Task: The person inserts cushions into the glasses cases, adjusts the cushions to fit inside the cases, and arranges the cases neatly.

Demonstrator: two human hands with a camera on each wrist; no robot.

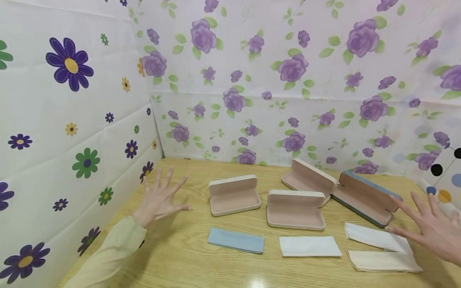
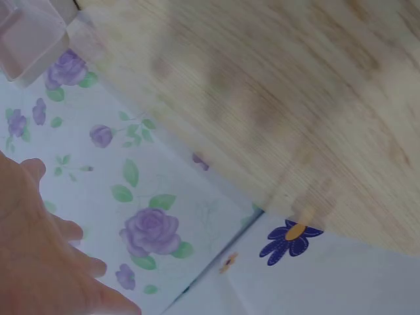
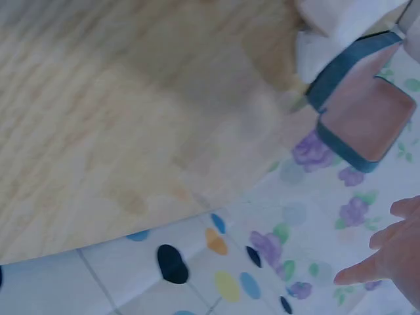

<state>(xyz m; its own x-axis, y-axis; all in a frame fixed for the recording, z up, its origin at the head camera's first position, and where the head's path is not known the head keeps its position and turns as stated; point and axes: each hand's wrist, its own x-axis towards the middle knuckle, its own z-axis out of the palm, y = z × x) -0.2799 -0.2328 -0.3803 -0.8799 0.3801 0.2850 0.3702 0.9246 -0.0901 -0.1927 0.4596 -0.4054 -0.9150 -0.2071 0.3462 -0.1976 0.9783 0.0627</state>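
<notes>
Both hands hover above the wooden table with fingers spread and nothing held. My left hand (image 1: 158,202) is left of an open white glasses case (image 1: 235,201). My right hand (image 1: 432,226) is at the far right, beside an open blue glasses case (image 1: 361,200) with a pink lining. Between them stand a second white case (image 1: 296,216) and a cream case (image 1: 306,180), both open. In front lie a folded blue cloth (image 1: 235,241), a white cloth (image 1: 309,246), another white cloth (image 1: 376,237) and a cream cloth (image 1: 383,261), the last two overlapping at their right ends.
The wooden table (image 1: 180,256) meets a floral sheet (image 1: 223,132) at the back and a flower-print sheet (image 1: 39,104) on the left. A dotted sheet (image 1: 446,176) hangs on the right. The cream and blue cases stand close together near the back.
</notes>
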